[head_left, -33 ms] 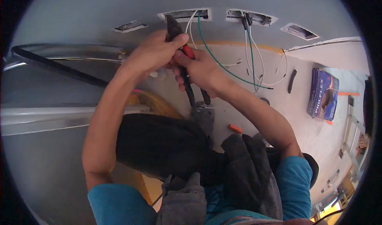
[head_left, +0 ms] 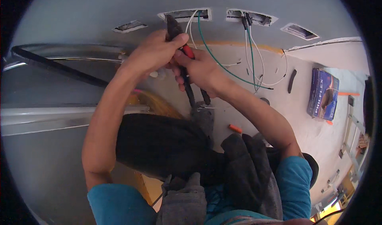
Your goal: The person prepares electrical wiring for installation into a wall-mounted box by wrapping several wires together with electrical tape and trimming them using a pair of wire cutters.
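Note:
My left hand [head_left: 153, 52] is closed near the wall, its thumb pressed across the upper part of a pair of pliers [head_left: 187, 52] with red and black handles. The dark head points up toward a wall opening. My right hand [head_left: 201, 68] wraps round the pliers lower down, close against the left; two black handle ends stick out below its fingers. Whether a wire lies between the jaws cannot be made out. Just beyond, white and green wires [head_left: 205, 40] hang from a rectangular wall box [head_left: 205, 14].
More wires with black-taped ends [head_left: 244, 24] hang from a second box. A black conduit [head_left: 59, 68] slants in at left, by a white rail [head_left: 59, 117]. On the floor lie an orange piece [head_left: 235, 128], a short black strip [head_left: 292, 81], a blue carton [head_left: 324, 93] and a ladder [head_left: 350, 133].

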`<action>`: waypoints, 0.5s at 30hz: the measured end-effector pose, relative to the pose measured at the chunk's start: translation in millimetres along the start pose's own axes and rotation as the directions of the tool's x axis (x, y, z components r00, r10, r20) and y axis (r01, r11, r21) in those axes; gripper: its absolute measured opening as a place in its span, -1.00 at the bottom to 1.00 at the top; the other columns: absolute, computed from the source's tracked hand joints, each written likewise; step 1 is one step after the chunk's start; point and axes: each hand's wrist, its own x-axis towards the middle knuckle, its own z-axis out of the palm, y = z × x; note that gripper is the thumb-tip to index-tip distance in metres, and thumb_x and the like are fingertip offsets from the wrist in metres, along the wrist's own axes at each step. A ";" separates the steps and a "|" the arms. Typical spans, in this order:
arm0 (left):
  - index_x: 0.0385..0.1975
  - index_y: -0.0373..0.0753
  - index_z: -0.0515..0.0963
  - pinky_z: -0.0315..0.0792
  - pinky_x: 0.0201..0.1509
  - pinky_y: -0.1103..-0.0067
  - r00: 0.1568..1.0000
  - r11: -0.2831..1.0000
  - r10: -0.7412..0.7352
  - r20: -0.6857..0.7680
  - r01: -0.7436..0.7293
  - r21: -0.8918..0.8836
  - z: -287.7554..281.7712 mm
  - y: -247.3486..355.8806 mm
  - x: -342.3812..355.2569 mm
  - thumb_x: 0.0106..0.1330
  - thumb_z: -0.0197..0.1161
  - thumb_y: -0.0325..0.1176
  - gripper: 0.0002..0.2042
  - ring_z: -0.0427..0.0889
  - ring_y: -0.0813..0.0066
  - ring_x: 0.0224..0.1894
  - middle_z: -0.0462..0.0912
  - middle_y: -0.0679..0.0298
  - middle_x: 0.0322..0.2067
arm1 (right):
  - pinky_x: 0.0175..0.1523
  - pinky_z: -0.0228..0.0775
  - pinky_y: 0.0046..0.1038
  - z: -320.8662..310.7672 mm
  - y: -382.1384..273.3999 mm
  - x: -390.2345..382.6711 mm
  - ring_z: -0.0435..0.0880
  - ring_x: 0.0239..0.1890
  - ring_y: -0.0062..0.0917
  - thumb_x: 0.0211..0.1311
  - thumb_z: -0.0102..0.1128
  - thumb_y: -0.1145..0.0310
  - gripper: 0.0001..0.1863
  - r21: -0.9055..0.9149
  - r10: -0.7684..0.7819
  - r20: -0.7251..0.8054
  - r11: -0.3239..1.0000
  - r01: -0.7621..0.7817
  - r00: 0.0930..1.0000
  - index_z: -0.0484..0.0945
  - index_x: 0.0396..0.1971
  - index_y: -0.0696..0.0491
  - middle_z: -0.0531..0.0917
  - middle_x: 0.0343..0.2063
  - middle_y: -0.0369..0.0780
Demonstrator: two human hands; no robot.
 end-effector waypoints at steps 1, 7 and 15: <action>-0.16 -0.25 0.54 0.53 -0.14 0.42 1.000 1.000 0.003 -0.023 -0.003 0.015 -0.7 -3.9 3.1 0.48 0.15 0.08 -0.57 0.65 0.46 -0.46 0.70 0.24 -0.36 | -0.36 0.51 -0.39 1.0 -0.2 0.4 0.54 -0.54 -0.52 0.60 -0.09 0.10 -0.55 0.003 0.000 -0.001 1.000 0.000 1.000 0.53 -0.22 0.24 0.52 -0.51 -0.25; -0.20 -0.32 0.50 0.54 -0.28 0.38 0.998 0.999 0.022 -0.053 -0.024 -0.049 2.9 -0.4 4.4 0.52 0.11 -0.01 -0.60 0.64 0.40 -0.56 0.69 0.18 -0.41 | -0.42 0.49 -0.40 3.3 -6.0 0.4 0.52 -0.57 -0.53 0.58 -0.07 0.10 -0.58 0.001 0.021 -0.017 1.000 -0.021 1.000 0.49 -0.30 0.19 0.49 -0.54 -0.27; -0.25 -0.25 0.54 0.53 -0.26 0.42 0.999 0.998 -0.028 -0.023 0.026 -0.060 2.2 -2.9 8.6 0.49 0.15 0.05 -0.59 0.66 0.45 -0.44 0.70 0.23 -0.40 | -0.45 0.46 -0.40 1.9 -3.2 2.9 0.49 -0.59 -0.53 0.53 0.02 0.12 -0.62 0.059 0.034 -0.044 0.998 -0.031 0.998 0.48 -0.33 0.17 0.47 -0.55 -0.28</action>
